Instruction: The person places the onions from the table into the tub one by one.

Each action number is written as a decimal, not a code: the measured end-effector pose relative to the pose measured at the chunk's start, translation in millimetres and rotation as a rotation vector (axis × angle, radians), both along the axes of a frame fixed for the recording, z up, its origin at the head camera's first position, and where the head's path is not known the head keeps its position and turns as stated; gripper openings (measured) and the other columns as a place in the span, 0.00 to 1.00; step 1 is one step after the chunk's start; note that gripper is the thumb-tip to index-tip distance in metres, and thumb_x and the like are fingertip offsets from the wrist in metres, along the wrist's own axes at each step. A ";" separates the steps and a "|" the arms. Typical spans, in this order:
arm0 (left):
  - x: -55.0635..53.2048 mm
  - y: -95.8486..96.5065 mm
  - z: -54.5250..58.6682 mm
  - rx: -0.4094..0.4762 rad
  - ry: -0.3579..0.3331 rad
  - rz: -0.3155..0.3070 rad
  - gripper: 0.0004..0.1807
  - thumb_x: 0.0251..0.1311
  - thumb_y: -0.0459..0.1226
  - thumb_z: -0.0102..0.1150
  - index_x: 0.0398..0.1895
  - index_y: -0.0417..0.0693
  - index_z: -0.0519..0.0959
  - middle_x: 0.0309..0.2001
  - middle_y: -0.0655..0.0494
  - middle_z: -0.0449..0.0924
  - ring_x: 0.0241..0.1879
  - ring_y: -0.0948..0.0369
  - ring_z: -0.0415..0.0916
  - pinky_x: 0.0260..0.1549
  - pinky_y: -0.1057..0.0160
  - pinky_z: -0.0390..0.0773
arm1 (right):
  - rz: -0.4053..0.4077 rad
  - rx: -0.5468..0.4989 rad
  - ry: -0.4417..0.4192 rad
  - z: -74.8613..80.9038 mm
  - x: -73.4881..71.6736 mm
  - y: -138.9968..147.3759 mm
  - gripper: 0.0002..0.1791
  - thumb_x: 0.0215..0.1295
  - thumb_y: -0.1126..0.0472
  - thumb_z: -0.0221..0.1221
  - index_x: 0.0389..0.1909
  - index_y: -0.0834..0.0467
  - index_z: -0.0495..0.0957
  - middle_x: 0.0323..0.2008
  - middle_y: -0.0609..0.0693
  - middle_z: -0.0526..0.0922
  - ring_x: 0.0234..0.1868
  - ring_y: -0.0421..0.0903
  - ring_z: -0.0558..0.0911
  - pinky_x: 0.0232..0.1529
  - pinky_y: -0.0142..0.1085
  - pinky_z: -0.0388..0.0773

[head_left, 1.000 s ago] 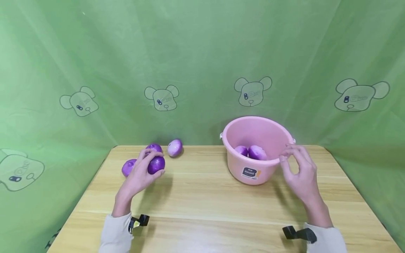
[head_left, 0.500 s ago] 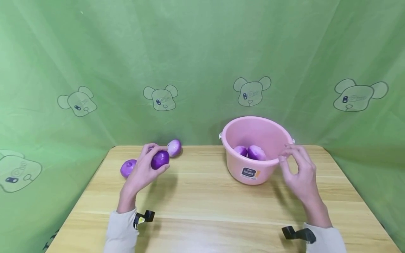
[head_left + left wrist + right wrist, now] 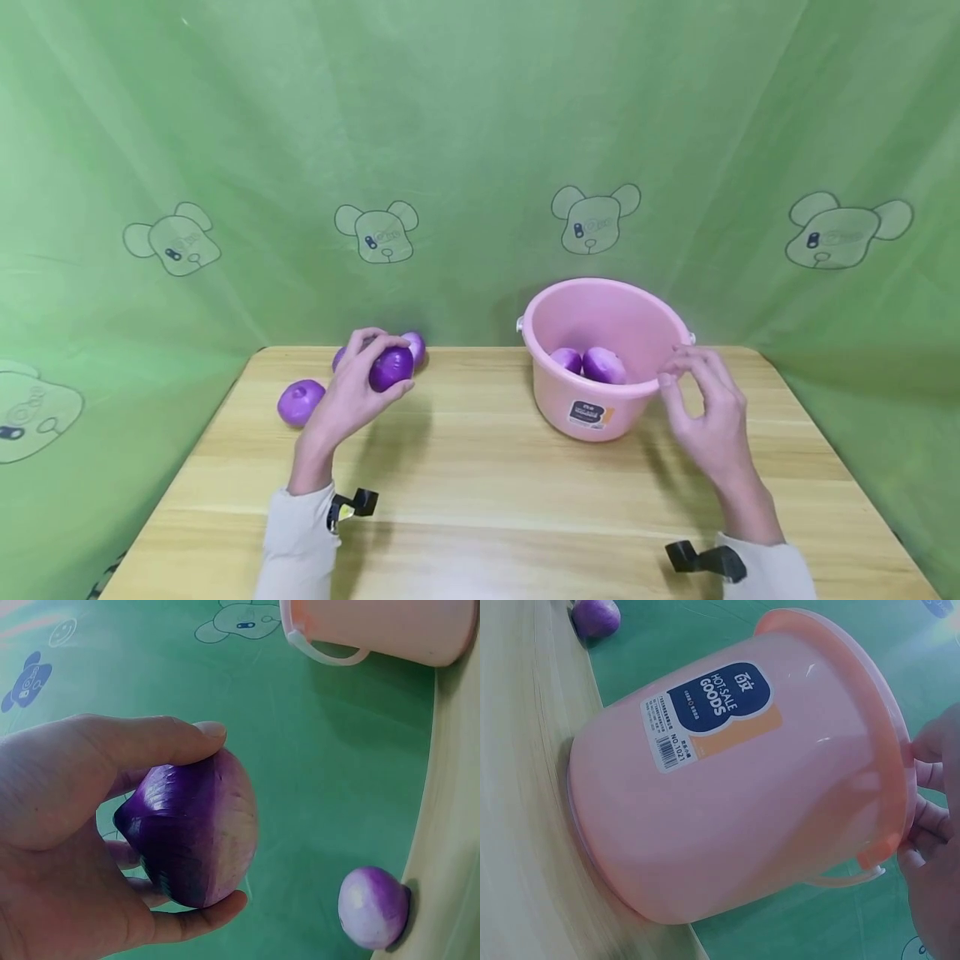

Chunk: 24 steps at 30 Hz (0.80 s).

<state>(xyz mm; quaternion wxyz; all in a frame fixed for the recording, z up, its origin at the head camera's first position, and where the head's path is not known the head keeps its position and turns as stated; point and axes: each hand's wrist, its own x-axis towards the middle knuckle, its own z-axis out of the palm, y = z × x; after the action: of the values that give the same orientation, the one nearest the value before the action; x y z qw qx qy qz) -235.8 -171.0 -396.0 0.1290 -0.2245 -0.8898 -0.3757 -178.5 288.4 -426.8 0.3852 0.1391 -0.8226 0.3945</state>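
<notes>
My left hand [image 3: 347,398] grips a purple onion [image 3: 392,369] between thumb and fingers, above the left part of the table. In the left wrist view that onion [image 3: 199,825] shows a dark pointed end and a paler far side. On the right stands a pink bucket [image 3: 553,393], upright, with two onions visible inside, one of them a pale-sided onion [image 3: 605,365]. My right hand [image 3: 711,417] pinches the bucket's rim at its right side; the right wrist view shows thumb and fingertips on the rim [image 3: 891,750].
Three onions lie on the wooden table [image 3: 480,500] at the left: a near onion [image 3: 302,403], an onion [image 3: 339,359] partly behind my left hand, and a pale onion [image 3: 417,347] at the back edge. A green curtain [image 3: 465,167] hangs right behind the table.
My left hand has moved a little right and up with the onion, partly covering the pale onion at the back. The right hand stays at the bucket's rim.
</notes>
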 end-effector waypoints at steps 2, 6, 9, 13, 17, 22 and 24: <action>-0.8 2.0 0.7 -0.003 -0.001 -0.005 0.31 0.56 0.39 0.76 0.64 0.51 0.77 0.65 0.43 0.64 0.57 0.42 0.73 0.52 0.42 0.83 | -0.002 0.000 -0.004 -0.5 0.6 -0.5 0.06 0.65 0.69 0.62 0.39 0.68 0.82 0.50 0.64 0.81 0.62 0.42 0.75 0.72 0.34 0.65; -2.0 5.7 1.7 0.007 0.001 -0.015 0.32 0.56 0.39 0.77 0.65 0.51 0.77 0.65 0.43 0.64 0.57 0.42 0.74 0.51 0.42 0.83 | -0.003 -0.003 0.001 -1.1 0.3 -0.8 0.06 0.65 0.68 0.62 0.39 0.68 0.82 0.51 0.65 0.81 0.62 0.43 0.75 0.72 0.34 0.65; -2.6 8.4 2.3 0.027 -0.009 -0.021 0.32 0.55 0.38 0.77 0.64 0.51 0.77 0.64 0.44 0.64 0.57 0.42 0.74 0.51 0.42 0.83 | -0.001 -0.006 0.010 -1.5 -0.7 -0.8 0.06 0.65 0.68 0.62 0.39 0.68 0.82 0.50 0.65 0.81 0.62 0.43 0.75 0.72 0.34 0.65; -3.4 14.4 3.7 0.040 -0.022 -0.020 0.31 0.55 0.39 0.77 0.63 0.54 0.78 0.65 0.44 0.64 0.58 0.41 0.73 0.52 0.41 0.82 | -0.001 -0.009 0.024 -2.0 -0.8 0.1 0.06 0.64 0.69 0.62 0.38 0.69 0.82 0.50 0.65 0.81 0.61 0.43 0.76 0.72 0.34 0.66; -3.9 20.5 4.9 0.051 -0.028 -0.019 0.30 0.55 0.40 0.77 0.63 0.55 0.78 0.66 0.45 0.64 0.58 0.40 0.73 0.51 0.41 0.82 | 0.000 -0.005 0.028 -2.4 -0.8 0.0 0.06 0.65 0.69 0.62 0.38 0.69 0.82 0.50 0.66 0.81 0.61 0.42 0.75 0.71 0.33 0.66; -5.0 28.1 7.1 0.071 -0.013 -0.036 0.30 0.55 0.39 0.77 0.62 0.54 0.78 0.65 0.45 0.65 0.57 0.42 0.75 0.51 0.42 0.83 | 0.000 -0.008 0.022 -2.5 -0.1 -0.6 0.06 0.64 0.69 0.62 0.38 0.68 0.82 0.51 0.66 0.81 0.61 0.41 0.75 0.71 0.33 0.66; -5.5 31.5 8.0 0.079 -0.009 -0.045 0.30 0.55 0.38 0.77 0.62 0.53 0.78 0.65 0.44 0.65 0.57 0.42 0.75 0.52 0.42 0.83 | -0.003 -0.008 0.016 -2.5 0.4 -0.5 0.06 0.64 0.69 0.62 0.39 0.68 0.82 0.52 0.65 0.81 0.61 0.41 0.75 0.71 0.33 0.66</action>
<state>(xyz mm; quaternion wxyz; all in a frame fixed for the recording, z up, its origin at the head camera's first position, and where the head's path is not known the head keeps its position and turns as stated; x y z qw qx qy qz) -241.3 -139.5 -388.0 0.1256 -0.2374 -0.8696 -0.4144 -178.1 287.8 -429.2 0.3929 0.1395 -0.8180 0.3963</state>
